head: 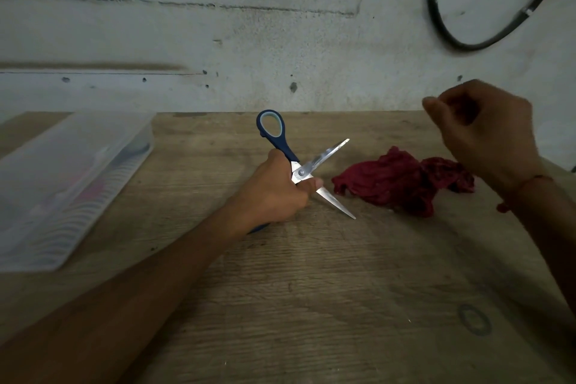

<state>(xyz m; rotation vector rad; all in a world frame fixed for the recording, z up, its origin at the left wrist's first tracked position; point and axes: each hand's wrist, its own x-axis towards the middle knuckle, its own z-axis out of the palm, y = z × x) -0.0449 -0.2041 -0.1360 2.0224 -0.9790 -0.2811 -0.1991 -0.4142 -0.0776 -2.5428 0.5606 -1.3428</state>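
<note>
The left hand (274, 193) grips a pair of scissors (327, 154) near the pivot, fingers curled round them; the blades stand crossed and open, the lower tip just above the wooden table (311, 290), one blue handle loop pointing up. A crumpled red cloth (389, 181) lies on the table just right of the blades. The right hand (486, 134) hovers above the cloth, fingers curled (whether they pinch anything I cannot tell). A clear plastic box (62, 184) sits at the left.
</note>
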